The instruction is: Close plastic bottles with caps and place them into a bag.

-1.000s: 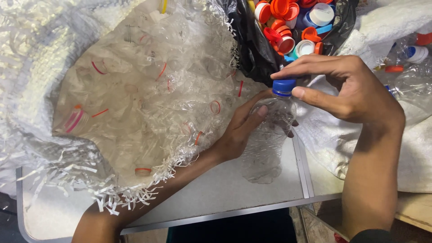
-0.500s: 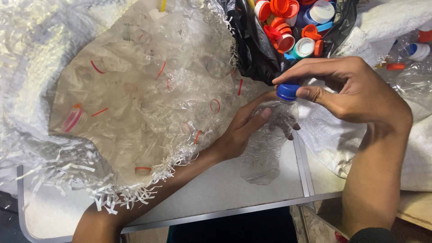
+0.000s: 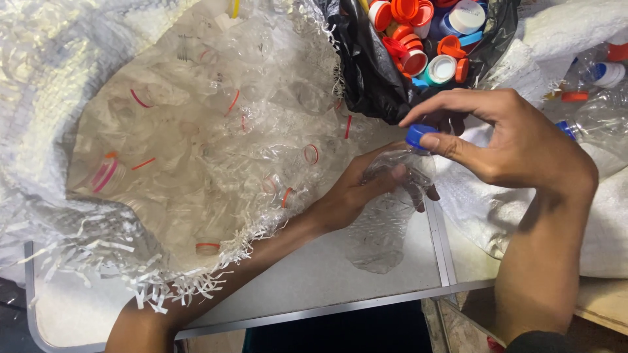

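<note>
Since the earlier frame my right hand (image 3: 517,147) has barely turned, fingers pinching the blue cap (image 3: 417,135) still on the bottle (image 3: 386,216) my left hand (image 3: 356,193) grips at centre; uncapping unfinished.

Clear, thin plastic bottle (image 3: 386,216), crumpled and glossy, gripped by left hand (image 3: 356,189). Blue plastic cap (image 3: 417,135), smooth with a slight sheen, pinched by right hand (image 3: 517,144). Woven white plastic sack (image 3: 59,117), coarse in weave and frayed into stiff strips along the cut edge. Heap of clear bottles (image 3: 216,144) inside, shiny and creased, with thin red and orange plastic neck rings. Black plastic bag (image 3: 366,72), glossy and wrinkled. Bottle caps (image 3: 425,39) within, smooth hard plastic in red, orange, white and teal. Tabletop (image 3: 307,274), matt pale grey, possibly laminate, rimmed with brushed metal edging (image 3: 439,245).
</note>
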